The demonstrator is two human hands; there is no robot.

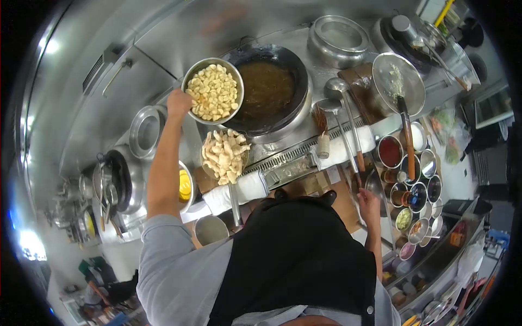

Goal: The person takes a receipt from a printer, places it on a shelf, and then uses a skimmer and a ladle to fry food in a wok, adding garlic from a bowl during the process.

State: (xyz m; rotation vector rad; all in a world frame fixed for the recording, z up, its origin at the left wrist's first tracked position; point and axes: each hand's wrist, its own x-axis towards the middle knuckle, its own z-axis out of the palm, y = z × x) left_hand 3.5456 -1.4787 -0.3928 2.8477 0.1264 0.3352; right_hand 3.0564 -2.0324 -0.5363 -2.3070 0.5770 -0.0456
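My left hand point(179, 103) grips the rim of a steel bowl point(187, 81) at the edge of a black wok point(299, 87). The bowl is filled with pale, cream-coloured chunks point(213, 93), and brown liquid point(267, 86) lies in the wok. Below the bowl, a long-handled strainer point(235, 204) holds pale, finger-like pieces point(223, 155). Over at the right, my right hand point(368, 205) is closed around the lower end of the wooden handle of a ladle point(329, 105). A second ladle point(337, 85) lies alongside it.
A mesh skimmer point(399, 81) with a wooden handle rests at the right, above several seasoning containers point(390, 152). A lidded steel pot point(338, 41) stands behind. A bamboo brush point(322, 133) and white towels point(244, 193) line the stove's front edge. Another person point(103, 293) is at lower left.
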